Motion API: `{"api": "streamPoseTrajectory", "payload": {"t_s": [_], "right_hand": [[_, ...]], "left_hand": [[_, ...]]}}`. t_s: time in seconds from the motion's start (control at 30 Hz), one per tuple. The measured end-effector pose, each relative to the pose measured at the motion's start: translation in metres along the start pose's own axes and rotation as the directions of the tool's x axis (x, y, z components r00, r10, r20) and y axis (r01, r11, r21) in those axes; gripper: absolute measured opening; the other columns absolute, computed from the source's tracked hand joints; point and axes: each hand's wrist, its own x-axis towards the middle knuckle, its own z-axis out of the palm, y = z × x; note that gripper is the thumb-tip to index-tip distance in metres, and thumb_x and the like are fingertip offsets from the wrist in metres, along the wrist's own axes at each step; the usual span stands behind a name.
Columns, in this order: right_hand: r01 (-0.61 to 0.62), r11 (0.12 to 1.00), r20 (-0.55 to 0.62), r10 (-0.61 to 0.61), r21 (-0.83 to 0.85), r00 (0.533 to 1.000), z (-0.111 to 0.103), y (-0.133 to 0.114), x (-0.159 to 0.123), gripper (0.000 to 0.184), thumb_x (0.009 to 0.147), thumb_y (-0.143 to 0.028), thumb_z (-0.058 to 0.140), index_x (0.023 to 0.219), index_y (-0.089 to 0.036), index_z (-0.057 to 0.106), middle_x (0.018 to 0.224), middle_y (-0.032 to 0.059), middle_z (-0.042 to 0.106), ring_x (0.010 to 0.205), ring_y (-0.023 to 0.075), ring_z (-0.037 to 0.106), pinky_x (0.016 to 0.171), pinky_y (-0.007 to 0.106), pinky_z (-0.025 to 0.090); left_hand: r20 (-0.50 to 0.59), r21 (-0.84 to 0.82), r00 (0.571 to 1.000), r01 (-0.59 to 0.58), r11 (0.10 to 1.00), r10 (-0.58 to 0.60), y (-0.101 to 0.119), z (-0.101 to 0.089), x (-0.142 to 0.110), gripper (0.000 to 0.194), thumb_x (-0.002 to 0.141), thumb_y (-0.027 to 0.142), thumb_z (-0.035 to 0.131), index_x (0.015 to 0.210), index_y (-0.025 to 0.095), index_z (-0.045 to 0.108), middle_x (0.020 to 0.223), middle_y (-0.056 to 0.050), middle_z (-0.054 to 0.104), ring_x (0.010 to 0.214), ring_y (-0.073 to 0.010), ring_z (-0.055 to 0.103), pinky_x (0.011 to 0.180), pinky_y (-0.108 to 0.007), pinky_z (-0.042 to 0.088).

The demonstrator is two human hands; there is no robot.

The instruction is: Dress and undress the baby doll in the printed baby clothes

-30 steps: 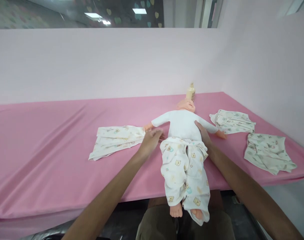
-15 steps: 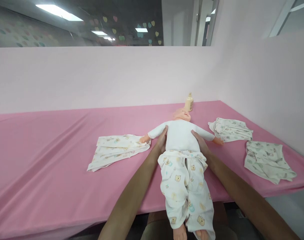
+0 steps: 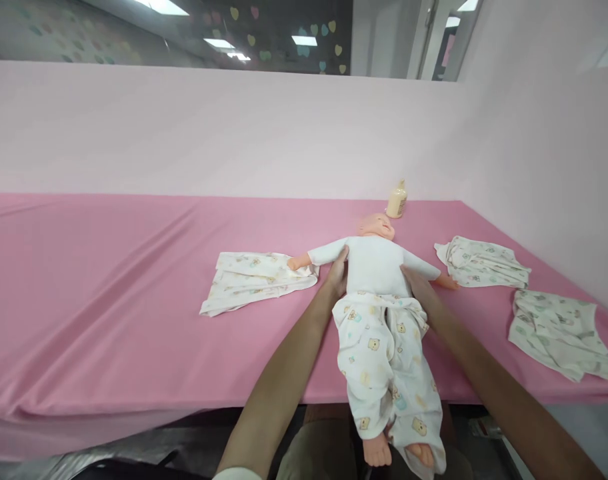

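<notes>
A baby doll [image 3: 377, 267] in a white top and bear-print trousers lies on its back on the pink table [image 3: 109, 280], its legs hanging over the front edge. My left hand [image 3: 337, 277] grips the doll's torso under its left-side arm. My right hand [image 3: 414, 280] grips the torso on the other side, partly hidden behind the doll's body. The doll's arms stick out sideways.
A folded printed cloth [image 3: 257, 280] lies left of the doll, under its hand. Two more printed garments, one [image 3: 481, 262] behind the other [image 3: 559, 330], lie at the right. A small cream bottle [image 3: 397, 199] stands behind the doll's head, near the pink wall.
My left hand left the folded cloth and closed on the doll's side. My right hand stayed on the doll. The view shifted a little, so the doll now appears further right.
</notes>
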Motion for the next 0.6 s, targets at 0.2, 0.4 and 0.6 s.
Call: {"api": "streamPoseTrajectory", "payload": {"t_s": [0.2, 0.4, 0.6], "right_hand": [[0.179, 0.949, 0.152, -0.143, -0.260, 0.978, -0.029, 0.022, -0.027, 0.045, 0.083, -0.051, 0.061, 0.118, -0.024, 0.060, 0.118, 0.0058, 0.065, 0.104, 0.0224, 0.062, 0.083, 0.032, 0.052], [0.379, 0.839, 0.283, -0.282, -0.390, 0.917, -0.049, 0.036, -0.063, 0.040, 0.090, -0.053, 0.051, 0.111, -0.020, 0.060, 0.114, 0.0078, 0.065, 0.101, 0.0218, 0.060, 0.088, 0.033, 0.048], [0.426, 0.788, 0.292, -0.322, -0.444, 0.900, -0.048, 0.040, -0.069, 0.034, 0.091, -0.051, 0.050, 0.097, -0.019, 0.061, 0.097, 0.0057, 0.066, 0.091, 0.0204, 0.059, 0.081, 0.032, 0.048]], "left_hand": [[-0.001, -0.069, 0.999, 0.044, 0.997, -0.044, 0.000, 0.002, -0.001, 0.057, 0.090, 0.057, 0.046, 0.122, 0.012, 0.060, 0.100, -0.016, 0.073, 0.103, -0.0274, 0.066, 0.098, -0.042, 0.049], [-0.027, -0.088, 1.000, 0.004, 0.996, -0.007, -0.002, -0.002, 0.007, 0.053, 0.088, 0.056, 0.052, 0.119, 0.012, 0.061, 0.096, -0.014, 0.073, 0.096, -0.0252, 0.068, 0.094, -0.039, 0.051], [-0.074, -0.050, 0.997, -0.024, 0.998, 0.020, -0.002, -0.001, 0.007, 0.055, 0.087, 0.057, 0.054, 0.123, 0.015, 0.059, 0.097, -0.013, 0.073, 0.096, -0.0246, 0.069, 0.091, -0.039, 0.053]]}}
